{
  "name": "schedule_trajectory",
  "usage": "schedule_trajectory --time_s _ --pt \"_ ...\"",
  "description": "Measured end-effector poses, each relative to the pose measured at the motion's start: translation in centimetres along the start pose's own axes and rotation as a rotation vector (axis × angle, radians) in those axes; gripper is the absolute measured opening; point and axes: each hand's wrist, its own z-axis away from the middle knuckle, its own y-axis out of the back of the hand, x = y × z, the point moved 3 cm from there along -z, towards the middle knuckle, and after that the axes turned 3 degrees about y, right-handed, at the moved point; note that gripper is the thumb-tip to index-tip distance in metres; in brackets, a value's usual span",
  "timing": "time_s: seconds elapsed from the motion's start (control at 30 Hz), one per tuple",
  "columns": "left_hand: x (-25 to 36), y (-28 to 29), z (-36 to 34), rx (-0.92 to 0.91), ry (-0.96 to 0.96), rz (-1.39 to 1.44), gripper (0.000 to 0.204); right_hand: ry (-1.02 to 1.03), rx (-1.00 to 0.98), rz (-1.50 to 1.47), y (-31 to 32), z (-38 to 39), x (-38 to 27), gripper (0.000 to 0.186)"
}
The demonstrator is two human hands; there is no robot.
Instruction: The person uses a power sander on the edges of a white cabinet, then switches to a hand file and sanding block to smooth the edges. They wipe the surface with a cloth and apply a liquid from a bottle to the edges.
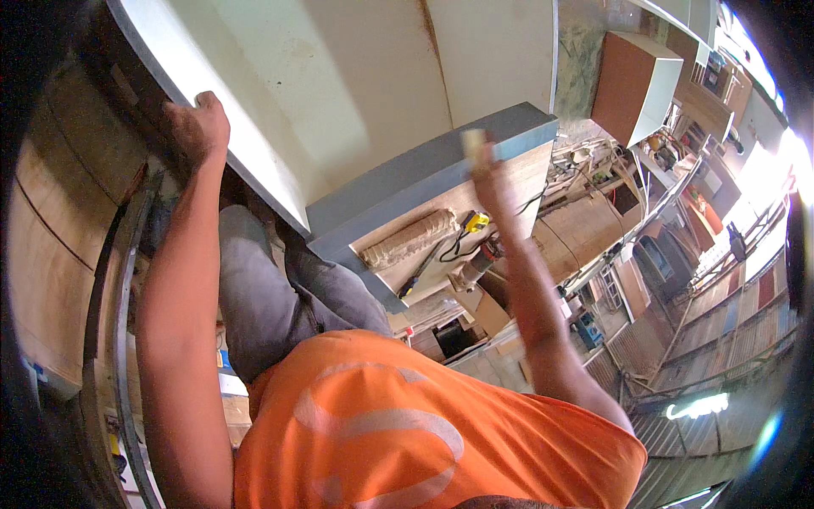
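Note:
A large cabinet carcass with a pale inside (356,93) and dark grey edges lies in front of me. My left hand (201,131) is closed over the grey-edged rim of its left side panel (246,153). On the right, my right hand (485,165) is blurred by motion and holds a small pale block (473,140), whose kind I cannot make out. That block is at the grey edge panel (407,178) of the cabinet; whether it touches the surface I cannot tell.
On a wooden surface beside the grey panel lie a rough brown bundle (411,237), a yellow tape measure (476,222), a dark-handled hand tool (415,278) and a corded power tool (477,265). Wood scraps (585,165) and a brown box-shaped cabinet (627,89) stand farther right.

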Motion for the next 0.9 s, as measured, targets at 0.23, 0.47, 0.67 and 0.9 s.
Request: schedule_trajectory --time_s 0.23,0.47,0.67,0.9 --pt "0.2 -0.5 -0.7 -0.009 -0.069 -0.02 0.053 0.119 0.093 0.189 0.1 0.1 -1.4 0.071" --pt "-0.6 0.0 -0.4 0.0 -0.087 -0.082 0.052 0.463 -0.051 0.532 -8.0 7.9 -13.0 0.068" --pt "-0.7 -0.6 -0.8 -0.084 -0.065 0.065 0.054 -0.165 -0.05 0.143 0.4 1.8 -7.6 0.057" --pt "-2.1 -2.3 -2.1 0.04 -0.21 0.142 0.043 0.208 -0.085 0.228 -5.9 6.0 -13.4 0.059"
